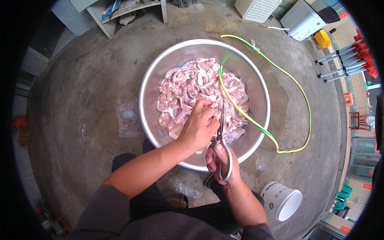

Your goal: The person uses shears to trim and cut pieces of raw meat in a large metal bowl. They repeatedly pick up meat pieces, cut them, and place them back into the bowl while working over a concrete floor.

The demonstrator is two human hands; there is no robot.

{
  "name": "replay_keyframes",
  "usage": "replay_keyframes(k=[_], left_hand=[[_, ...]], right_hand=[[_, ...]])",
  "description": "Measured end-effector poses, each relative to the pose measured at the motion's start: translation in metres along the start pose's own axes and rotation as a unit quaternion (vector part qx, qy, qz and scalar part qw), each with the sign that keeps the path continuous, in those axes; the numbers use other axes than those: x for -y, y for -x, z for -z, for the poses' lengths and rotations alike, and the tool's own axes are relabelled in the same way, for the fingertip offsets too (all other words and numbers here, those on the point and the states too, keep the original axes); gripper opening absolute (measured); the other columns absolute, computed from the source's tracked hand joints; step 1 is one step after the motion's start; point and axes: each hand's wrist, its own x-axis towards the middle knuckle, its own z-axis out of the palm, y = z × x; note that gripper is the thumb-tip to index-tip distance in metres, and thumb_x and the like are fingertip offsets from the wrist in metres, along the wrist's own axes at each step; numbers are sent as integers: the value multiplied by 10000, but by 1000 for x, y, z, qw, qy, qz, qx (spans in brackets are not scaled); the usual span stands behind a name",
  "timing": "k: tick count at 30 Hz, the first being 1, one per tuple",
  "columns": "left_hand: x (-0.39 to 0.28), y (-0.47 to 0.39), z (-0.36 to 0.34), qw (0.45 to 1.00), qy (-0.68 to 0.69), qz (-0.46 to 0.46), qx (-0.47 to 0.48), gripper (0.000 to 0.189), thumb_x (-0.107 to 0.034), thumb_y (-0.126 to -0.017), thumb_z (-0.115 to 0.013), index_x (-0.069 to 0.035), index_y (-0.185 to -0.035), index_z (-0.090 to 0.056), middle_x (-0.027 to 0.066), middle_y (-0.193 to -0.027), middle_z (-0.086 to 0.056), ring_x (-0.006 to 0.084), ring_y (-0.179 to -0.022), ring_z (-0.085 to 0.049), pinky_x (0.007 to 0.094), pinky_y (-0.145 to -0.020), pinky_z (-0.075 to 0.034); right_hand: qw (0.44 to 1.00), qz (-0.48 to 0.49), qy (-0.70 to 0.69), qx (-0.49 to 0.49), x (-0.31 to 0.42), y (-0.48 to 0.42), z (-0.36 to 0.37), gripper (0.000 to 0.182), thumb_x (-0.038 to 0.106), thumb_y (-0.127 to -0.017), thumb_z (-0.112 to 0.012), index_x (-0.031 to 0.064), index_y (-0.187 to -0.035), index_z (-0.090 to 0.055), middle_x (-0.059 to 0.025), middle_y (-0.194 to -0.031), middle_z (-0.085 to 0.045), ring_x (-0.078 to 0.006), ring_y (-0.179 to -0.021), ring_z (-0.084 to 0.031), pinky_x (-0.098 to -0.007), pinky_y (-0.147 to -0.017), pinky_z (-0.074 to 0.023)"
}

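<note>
A wide metal basin on the floor before me holds a heap of raw pale-pink meat pieces. Above the near part of the heap, my left hand pinches a piece of raw meat, mostly hidden by my fingers. My right hand grips metal scissors by their handles. Their blades point away from me, right beside my left fingers, and seem slightly apart. A yellow-and-green hose hangs over the basin's right rim, its end above the meat.
The hose loops across the concrete floor on the right. A white plastic bucket lies tilted at lower right. Clear plastic bags lie left of the basin and near my feet. A worn table stands at the far left.
</note>
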Motion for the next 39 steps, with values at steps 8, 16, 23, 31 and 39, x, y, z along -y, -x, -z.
replay_keyframes(k=[8,16,23,31,39], left_hand=[[-4,2,1,996,54,64,20,126,-46,-879,-629,37,-962,-582,231,-1156,-501,387,-1000,-581,433,-883,-483],[2,3,0,992,80,81,49,127,-61,-880,-628,32,-956,-586,228,-1152,-511,386,-1040,-568,431,-890,-480],[9,6,-3,991,72,87,74,114,-77,-895,-607,25,-944,-594,199,-1160,-521,341,-1013,-583,406,-874,-487],[12,-3,7,970,86,179,138,147,-120,-957,-563,16,-978,-614,73,-1126,-549,139,-913,-592,319,-776,-513],[4,-2,10,729,528,409,151,135,-124,-956,-607,-28,-1040,-650,23,-970,-626,115,-899,-588,308,-810,-482]], right_hand=[[999,7,6,35,2,-5,5,447,424,-1006,-580,44,-1234,-520,-55,-661,-531,-120,-454,-421,-242,-420,-345],[997,-6,-62,46,2,-7,5,543,443,-992,-598,8,-1298,-491,-44,-632,-496,-113,-452,-390,-238,-423,-317],[990,-17,-76,115,17,-15,14,463,468,-1023,-530,27,-1162,-543,-44,-641,-505,-114,-461,-396,-241,-422,-331],[995,101,3,7,53,-9,29,523,445,-1007,-558,0,-1280,-525,-71,-700,-565,-120,-493,-440,-253,-462,-364],[878,201,401,-169,43,-19,29,633,112,-825,-829,3,-1366,-518,-62,-1009,-683,-113,-890,-639,-264,-804,-535]])
